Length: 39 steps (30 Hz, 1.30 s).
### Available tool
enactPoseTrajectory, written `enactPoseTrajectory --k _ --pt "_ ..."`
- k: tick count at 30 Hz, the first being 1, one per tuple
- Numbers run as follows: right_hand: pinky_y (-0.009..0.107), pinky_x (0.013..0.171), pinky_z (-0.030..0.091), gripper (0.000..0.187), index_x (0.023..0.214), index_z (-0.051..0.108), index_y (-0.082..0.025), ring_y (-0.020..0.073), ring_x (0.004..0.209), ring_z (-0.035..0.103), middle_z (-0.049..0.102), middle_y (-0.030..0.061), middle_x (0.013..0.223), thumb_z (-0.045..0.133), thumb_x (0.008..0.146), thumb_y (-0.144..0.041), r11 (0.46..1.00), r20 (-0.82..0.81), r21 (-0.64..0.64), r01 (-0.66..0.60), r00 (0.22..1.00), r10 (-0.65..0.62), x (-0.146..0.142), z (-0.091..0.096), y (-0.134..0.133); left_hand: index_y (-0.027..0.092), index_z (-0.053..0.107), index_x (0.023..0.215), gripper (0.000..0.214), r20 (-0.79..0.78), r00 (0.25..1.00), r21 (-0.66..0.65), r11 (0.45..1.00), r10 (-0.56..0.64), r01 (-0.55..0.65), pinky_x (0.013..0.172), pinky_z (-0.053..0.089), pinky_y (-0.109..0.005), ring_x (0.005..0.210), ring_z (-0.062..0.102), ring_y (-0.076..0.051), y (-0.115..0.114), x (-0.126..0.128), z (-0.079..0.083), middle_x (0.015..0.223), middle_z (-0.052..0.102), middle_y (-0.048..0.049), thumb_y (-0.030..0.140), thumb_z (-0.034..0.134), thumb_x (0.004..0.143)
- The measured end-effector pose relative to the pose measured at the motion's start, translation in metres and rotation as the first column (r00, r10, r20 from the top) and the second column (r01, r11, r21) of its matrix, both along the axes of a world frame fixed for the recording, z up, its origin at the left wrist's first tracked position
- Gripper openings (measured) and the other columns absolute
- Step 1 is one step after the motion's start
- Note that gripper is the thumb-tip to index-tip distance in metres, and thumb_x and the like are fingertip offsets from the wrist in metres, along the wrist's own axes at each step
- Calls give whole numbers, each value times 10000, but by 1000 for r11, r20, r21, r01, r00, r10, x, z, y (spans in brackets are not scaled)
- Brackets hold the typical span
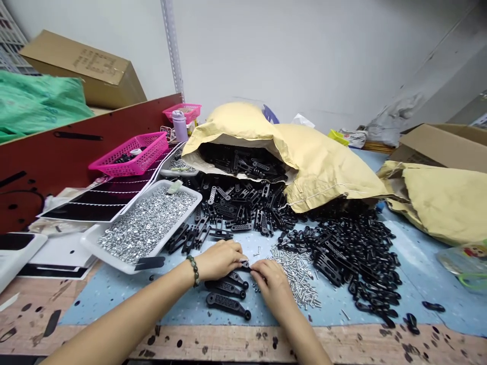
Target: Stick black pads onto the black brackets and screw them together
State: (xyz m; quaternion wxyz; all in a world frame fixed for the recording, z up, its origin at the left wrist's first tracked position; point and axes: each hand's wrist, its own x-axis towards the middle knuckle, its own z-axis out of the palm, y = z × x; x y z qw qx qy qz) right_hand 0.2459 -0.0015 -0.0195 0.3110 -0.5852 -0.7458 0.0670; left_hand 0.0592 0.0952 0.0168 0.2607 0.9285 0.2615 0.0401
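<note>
My left hand [222, 259], with a beaded bracelet at the wrist, is closed over a black plastic arm [246, 264] at the front middle of the table. My right hand [271, 279] pinches at that arm's right end, and the two hands almost meet there. Most of the arm is hidden under my fingers. Just below my left hand, several similar black arms [228, 304] lie side by side, each with a rounded end to the right. A heap of silver screws [299, 279] spreads right beside my right hand.
A white tray of small metal nuts [148, 223] stands at left. Behind are piled black plastic parts [243, 208] and an open yellow sack [236, 121] of them. Another black heap [357, 253] lies at right. A pink basket [133, 154] sits back left.
</note>
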Motion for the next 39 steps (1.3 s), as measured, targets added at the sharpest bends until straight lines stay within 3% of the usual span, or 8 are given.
enactPoseTrajectory --k 6,9,12,16,22,29,34,39 --pt "385 888 443 294 1146 581 -178 245 1040 526 599 117 1130 494 874 -110 992 72 48 118 990 -122 -14 11 75 243 693 1006 211 69 986 -137 981 151 -140 904 389 -359 968 583 -238 -13 -24 10 999 660 -45 201 591 826" --pt "421 840 441 260 1023 610 -189 266 989 525 615 119 1065 496 830 -57 988 102 59 140 984 -145 -21 9 94 204 668 1015 229 165 914 -296 902 371 -313 908 408 -380 997 571 -246 -18 -23 14 1018 647 -77 305 521 872" --pt "432 799 445 160 933 589 -181 276 924 529 618 117 965 523 816 -94 983 93 70 168 980 -174 -29 11 81 161 615 1026 372 220 789 -535 747 574 -395 788 483 -345 884 613 -214 -19 -4 12 953 654 -91 440 393 919" --pt "341 761 474 166 1009 556 -205 220 855 570 623 67 929 533 846 -185 990 57 62 123 990 -126 -29 18 45 148 511 1064 466 265 643 -737 581 719 -345 761 494 -289 888 614 -171 -15 32 4 987 627 -92 539 305 918" --pt "331 678 452 85 886 538 -205 227 776 584 607 81 814 467 880 -250 924 -68 5 382 922 -381 43 16 32 201 409 956 284 213 531 -843 430 820 -325 582 457 -250 539 506 -87 -5 35 7 768 519 26 472 413 872" --pt "286 560 389 167 632 472 -223 177 558 523 495 -1 575 611 724 -228 897 -184 -118 425 879 -440 76 16 35 183 478 812 307 219 668 -780 539 711 -318 672 444 -273 695 529 -142 -11 24 13 737 537 8 489 470 832" --pt "271 566 464 161 839 536 -199 164 603 592 608 27 698 464 837 -343 945 -438 -180 274 838 -327 54 33 18 206 468 919 259 182 766 -738 600 617 -308 537 396 -247 579 471 -131 -14 25 12 685 490 49 455 477 849" --pt "269 611 489 162 888 575 -199 139 636 587 609 15 764 538 811 -335 968 -847 -228 -107 512 -143 10 45 15 203 490 963 207 280 842 -502 817 462 -282 711 415 -282 799 528 -178 -24 29 25 859 574 0 388 506 873"
